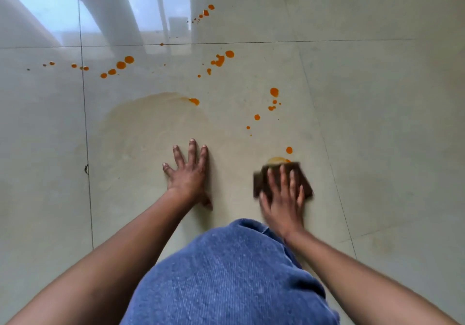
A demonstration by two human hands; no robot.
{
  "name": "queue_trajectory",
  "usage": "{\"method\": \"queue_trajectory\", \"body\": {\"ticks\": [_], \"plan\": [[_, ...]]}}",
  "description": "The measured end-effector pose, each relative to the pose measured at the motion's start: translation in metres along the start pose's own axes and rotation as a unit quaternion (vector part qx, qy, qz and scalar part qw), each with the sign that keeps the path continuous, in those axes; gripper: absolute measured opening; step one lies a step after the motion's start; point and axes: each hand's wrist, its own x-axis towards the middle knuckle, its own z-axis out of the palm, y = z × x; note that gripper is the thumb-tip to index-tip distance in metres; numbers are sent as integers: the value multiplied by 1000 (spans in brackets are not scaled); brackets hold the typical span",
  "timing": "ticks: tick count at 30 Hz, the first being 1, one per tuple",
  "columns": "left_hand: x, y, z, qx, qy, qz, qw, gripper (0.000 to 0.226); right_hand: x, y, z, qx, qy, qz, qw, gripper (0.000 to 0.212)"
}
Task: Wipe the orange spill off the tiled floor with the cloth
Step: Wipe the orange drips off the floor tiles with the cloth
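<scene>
**On the tiled floor: cloth under the right grip**

Low over pale, glossy tiles, from the head view. At lower right, a small dark brown cloth, flat on the floor and blurred at its edges. On top of it, the right grip: palm down, fingers straight and spread, pressing the cloth and not curled round it. Against the cloth's far edge, a thin orange smear; just past that, a round drop.

Left of the cloth and apart from it, the left grip: wide, fingers straight and splayed, flat on bare tile, holding nothing.

Farther out, the orange spill in scattered drops:
- a loose line running away from the cloth up to a larger drop at right
- a blotchy cluster near the middle, close to a cross seam
- a chain of drops to the left, crossing the grout line
- a small trail at the far end, well apart from both grips

Ahead of the left grip, a pale yellowish film spread over the tile, with one bright orange dab at its far right rim.

At bottom centre, between the two bare forearms, a knee in blue denim. At upper left, a bright window reflection on the tile's shine.
</scene>
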Motion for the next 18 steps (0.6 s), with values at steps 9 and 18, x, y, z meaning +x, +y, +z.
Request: {"method": "queue_trajectory", "body": {"ticks": [9,18], "plan": [[15,23,-6,69,-9,70,995,149,-31,19,-3,18,-12,-41,999,71],[16,22,-10,53,-22,64,996,154,-18,-4,-3,11,-2,-84,996,72]]}}
